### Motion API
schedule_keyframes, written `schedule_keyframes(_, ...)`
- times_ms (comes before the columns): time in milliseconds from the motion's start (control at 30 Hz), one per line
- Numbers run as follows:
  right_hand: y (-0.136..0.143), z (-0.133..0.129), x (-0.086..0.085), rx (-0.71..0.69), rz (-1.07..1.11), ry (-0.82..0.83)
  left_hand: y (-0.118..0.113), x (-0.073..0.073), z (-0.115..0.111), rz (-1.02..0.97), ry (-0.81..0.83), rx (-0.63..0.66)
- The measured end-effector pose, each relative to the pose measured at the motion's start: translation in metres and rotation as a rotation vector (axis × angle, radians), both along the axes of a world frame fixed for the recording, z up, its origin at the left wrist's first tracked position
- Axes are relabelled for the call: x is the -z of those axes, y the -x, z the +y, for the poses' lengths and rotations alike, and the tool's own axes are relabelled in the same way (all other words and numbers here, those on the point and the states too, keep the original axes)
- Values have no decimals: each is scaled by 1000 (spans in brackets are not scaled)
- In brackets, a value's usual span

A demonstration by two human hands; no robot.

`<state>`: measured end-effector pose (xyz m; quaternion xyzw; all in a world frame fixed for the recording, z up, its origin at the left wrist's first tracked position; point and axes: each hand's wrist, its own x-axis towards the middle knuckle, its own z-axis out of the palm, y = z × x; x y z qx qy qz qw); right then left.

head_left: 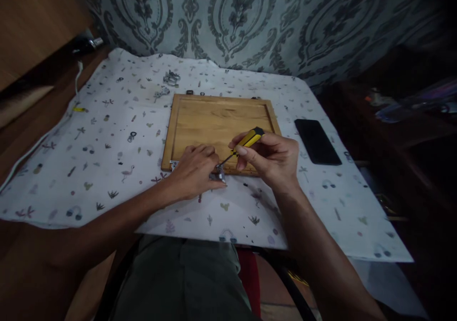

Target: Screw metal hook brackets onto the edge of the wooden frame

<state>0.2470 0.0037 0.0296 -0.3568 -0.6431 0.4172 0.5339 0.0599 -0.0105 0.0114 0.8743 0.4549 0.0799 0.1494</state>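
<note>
A yellow-and-black screwdriver is pinched in my right hand, slanting down to the left. Its tip meets a metal hinge at the near edge of a framed wooden panel. My left hand has its fingers curled over the hinge and the panel's edge, with the thumb on the near side. Those fingers cover much of the hinge, and the exact spot under the tip is too small to make out. The panel lies flat on a white patterned cloth.
Loose metal hinges lie beyond the panel's far left corner. To the right rests a black phone. A white cable runs along the table's left side. Behind the cloth rises a patterned wall.
</note>
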Motion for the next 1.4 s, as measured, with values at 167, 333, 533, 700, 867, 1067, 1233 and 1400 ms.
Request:
schedule_keyframes(167, -2, 2, 3, 132, 96, -111, 1, 2, 0, 14, -22, -1)
schedule_keyframes(333, -2, 4, 6, 87, -4, -25, 1, 4, 0, -7, -43, -3)
schedule_keyframes(533, 1, 2, 5, 63, -8, 31, 1, 3, 1, -18, -20, -2)
schedule_keyframes(700, 2, 1, 3, 44, -15, 49, 1, 2, 1, -19, -23, 2)
schedule_keyframes(867, 0, 2, 5, 22, -11, 38, 1, 2, 0, -5, -24, 5)
schedule_keyframes(1067, -2, 4, 4, -8, -19, 8, 2, 4, 1, -10, -27, 6)
schedule_keyframes(1233, -5, 4, 0, -56, -23, 9, 2, 6, 2, -22, -40, 18)
schedule_keyframes(1400, -8, 3, -4, -87, -63, 26, 2, 6, 1, -29, -45, 8)
